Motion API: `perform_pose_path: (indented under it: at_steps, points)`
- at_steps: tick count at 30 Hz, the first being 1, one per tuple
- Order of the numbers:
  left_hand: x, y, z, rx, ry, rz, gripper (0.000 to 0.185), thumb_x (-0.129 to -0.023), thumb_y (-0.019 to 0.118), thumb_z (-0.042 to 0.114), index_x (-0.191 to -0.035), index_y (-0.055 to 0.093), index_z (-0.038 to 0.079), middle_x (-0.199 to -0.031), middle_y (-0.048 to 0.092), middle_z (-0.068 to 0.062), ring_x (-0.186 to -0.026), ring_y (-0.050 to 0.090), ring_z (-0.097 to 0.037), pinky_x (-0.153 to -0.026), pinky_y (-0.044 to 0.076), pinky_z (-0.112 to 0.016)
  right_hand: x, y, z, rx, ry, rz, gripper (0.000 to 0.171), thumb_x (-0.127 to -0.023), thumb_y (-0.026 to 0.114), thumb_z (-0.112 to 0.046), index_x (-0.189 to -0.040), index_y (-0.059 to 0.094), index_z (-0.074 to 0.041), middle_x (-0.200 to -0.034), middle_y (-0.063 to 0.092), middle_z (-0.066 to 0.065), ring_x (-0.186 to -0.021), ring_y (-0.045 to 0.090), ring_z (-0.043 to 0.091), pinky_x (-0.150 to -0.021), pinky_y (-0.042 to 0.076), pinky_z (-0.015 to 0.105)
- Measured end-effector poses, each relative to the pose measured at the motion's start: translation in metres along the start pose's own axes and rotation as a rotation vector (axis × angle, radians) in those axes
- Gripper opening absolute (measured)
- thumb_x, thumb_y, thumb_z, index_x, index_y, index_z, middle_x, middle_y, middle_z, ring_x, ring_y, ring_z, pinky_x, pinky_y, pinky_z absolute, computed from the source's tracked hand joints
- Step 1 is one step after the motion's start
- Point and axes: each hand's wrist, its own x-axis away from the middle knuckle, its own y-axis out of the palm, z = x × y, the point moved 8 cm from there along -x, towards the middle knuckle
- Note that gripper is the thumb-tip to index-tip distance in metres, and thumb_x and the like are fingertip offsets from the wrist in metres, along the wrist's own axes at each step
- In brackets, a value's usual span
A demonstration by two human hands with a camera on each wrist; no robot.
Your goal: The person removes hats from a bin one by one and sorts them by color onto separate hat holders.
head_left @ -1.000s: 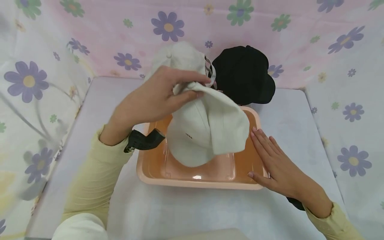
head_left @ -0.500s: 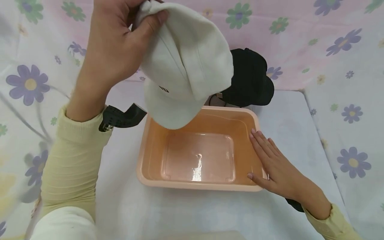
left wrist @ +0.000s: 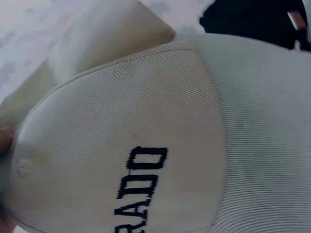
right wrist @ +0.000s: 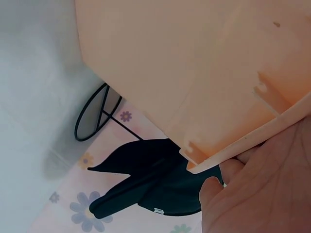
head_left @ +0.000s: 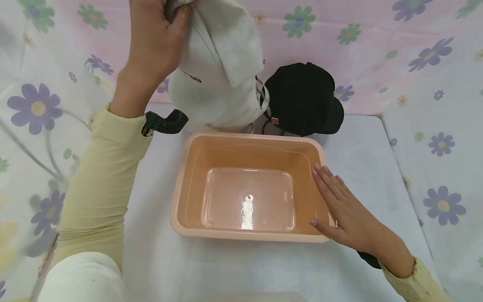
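Head view: left hand (head_left: pixel 154 46) gripped white baseball cap (head_left: pixel 219 71) by bunched back, cap raised above table, beyond far rim of peach plastic basin (head_left: pixel 181 197). Left wrist view: cap crown (left wrist: pixel 146 136) filled frame, black embroidered letters visible. Right hand (head_left: pixel 347 214) lay flat, fingers straight, on basin's right rim, holding nothing. Black cap (head_left: pixel 302 98) sat on stand behind basin, just beside white cap.

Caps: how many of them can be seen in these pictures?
2. The white cap is held up by the left hand behind the basin. The black cap sits on a stand behind the basin's right corner. Others may be hidden.
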Motion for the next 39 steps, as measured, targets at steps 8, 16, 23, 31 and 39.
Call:
perform_pose_path:
  at_steps: [8,16,23,31,39]
  points:
    - [0.017,0.039,-0.034,0.075,-0.057,-0.204,0.031,-0.105,0.052,0.005,-0.132,0.067,0.001,-0.124,0.071,-0.014,-0.114,0.064,-0.014,-0.104,0.043,-0.016,0.0,0.003,0.0,-0.01,0.014,-0.004,0.102,-0.091,0.067,-0.048,-0.164,0.008,-0.008,-0.172,0.006,0.01,-0.159,-0.003,0.02,-0.124,-0.009,0.025]
    - [0.04,0.073,-0.061,0.083,-0.149,-0.439,0.04,-0.105,0.055,0.011,-0.144,0.057,0.005,-0.141,0.061,-0.014,-0.134,0.053,-0.023,-0.114,0.036,-0.024,0.001,0.003,0.0,-0.008,0.029,0.004,0.103,-0.09,0.069,-0.048,-0.165,0.009,-0.009,-0.172,0.007,0.009,-0.159,-0.003,0.019,-0.125,-0.008,0.027]
    - [0.069,0.1,-0.077,-0.078,-0.121,-0.715,0.055,-0.108,0.049,0.025,-0.159,0.036,0.01,-0.166,0.03,-0.013,-0.155,0.02,-0.033,-0.127,0.002,-0.052,0.002,0.002,-0.001,-0.005,0.014,0.018,0.102,-0.09,0.069,-0.047,-0.164,0.011,-0.007,-0.172,0.009,0.011,-0.159,-0.001,0.02,-0.123,-0.009,0.023]
    - [0.077,0.098,-0.085,-0.119,-0.192,-0.734,0.064,-0.107,0.052,0.035,-0.163,0.026,0.018,-0.171,0.014,-0.006,-0.158,0.005,-0.032,-0.126,-0.006,-0.053,0.001,0.001,-0.002,-0.009,0.009,0.025,0.103,-0.089,0.07,-0.044,-0.164,0.011,-0.007,-0.172,0.009,0.011,-0.159,-0.001,0.021,-0.124,-0.009,0.023]
    - [0.071,0.089,-0.082,-0.022,-0.107,-0.6,0.055,-0.104,0.059,0.024,-0.154,0.044,0.008,-0.165,0.03,-0.017,-0.155,0.021,-0.034,-0.127,0.008,-0.037,0.001,0.0,-0.002,-0.018,0.004,0.017,0.101,-0.091,0.068,-0.046,-0.164,0.01,-0.007,-0.172,0.008,0.011,-0.159,-0.002,0.021,-0.123,-0.009,0.023]
